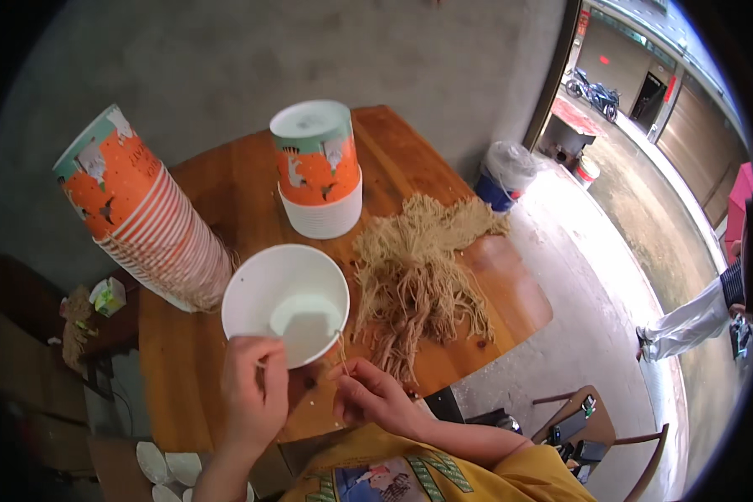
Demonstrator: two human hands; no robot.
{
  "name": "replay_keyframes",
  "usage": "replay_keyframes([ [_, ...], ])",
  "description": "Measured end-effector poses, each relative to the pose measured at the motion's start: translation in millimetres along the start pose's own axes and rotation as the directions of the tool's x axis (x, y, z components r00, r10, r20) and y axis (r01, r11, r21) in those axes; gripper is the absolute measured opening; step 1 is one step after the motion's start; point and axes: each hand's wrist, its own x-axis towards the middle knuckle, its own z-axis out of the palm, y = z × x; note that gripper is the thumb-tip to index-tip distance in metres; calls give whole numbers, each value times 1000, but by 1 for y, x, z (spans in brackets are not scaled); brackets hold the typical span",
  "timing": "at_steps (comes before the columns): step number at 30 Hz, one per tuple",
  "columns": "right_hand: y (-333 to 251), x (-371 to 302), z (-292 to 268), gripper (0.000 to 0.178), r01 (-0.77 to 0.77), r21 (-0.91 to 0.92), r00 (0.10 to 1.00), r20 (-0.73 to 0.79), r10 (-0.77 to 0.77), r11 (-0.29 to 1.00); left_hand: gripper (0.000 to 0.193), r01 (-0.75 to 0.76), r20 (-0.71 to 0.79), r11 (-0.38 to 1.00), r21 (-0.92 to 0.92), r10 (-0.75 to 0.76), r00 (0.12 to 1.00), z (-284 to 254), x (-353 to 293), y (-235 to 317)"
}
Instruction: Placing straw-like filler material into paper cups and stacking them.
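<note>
A white paper bucket tilts on the wooden table in front of me, its open mouth towards me. My left hand is closed at the bucket's near left rim, and what lies between its fingers is hidden. By the near right rim my right hand pinches a thin tan cord that runs up to the bucket's edge. A heap of tan cords, loose and frayed, spreads over the table to the right of the bucket.
A tall leaning stack of orange-and-green printed buckets rises on the left. A shorter stack stands at the back of the table. Right of it are a lined blue bin, a chair with items, and a person in the doorway.
</note>
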Motion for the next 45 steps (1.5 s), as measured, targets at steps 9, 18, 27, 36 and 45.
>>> replay_keyframes([
  [9, -6, -26, 6, 16, 307, -670, 948, 149, -282, 676, 21, 647, 330, 513, -563, -578, 746, 33, -49, 2],
  [18, 11, -14, 5, 13, 405, -704, 907, 227, -355, 583, 19, 707, 487, 281, -649, -559, 670, 31, -35, -5],
  [27, 16, -12, 5, 17, 451, -806, 858, 272, -436, 385, 11, 748, 538, 98, -657, -634, 555, 30, -23, -1],
  [36, 25, -9, -1, 19, 590, -779, 738, 413, -534, 212, 15, 739, 485, 159, -655, -661, 572, 38, -13, -5],
  [45, 18, -5, -2, 14, 545, -823, 792, 442, -421, 162, 15, 702, 364, 330, -631, -674, 643, 39, -12, -7],
])
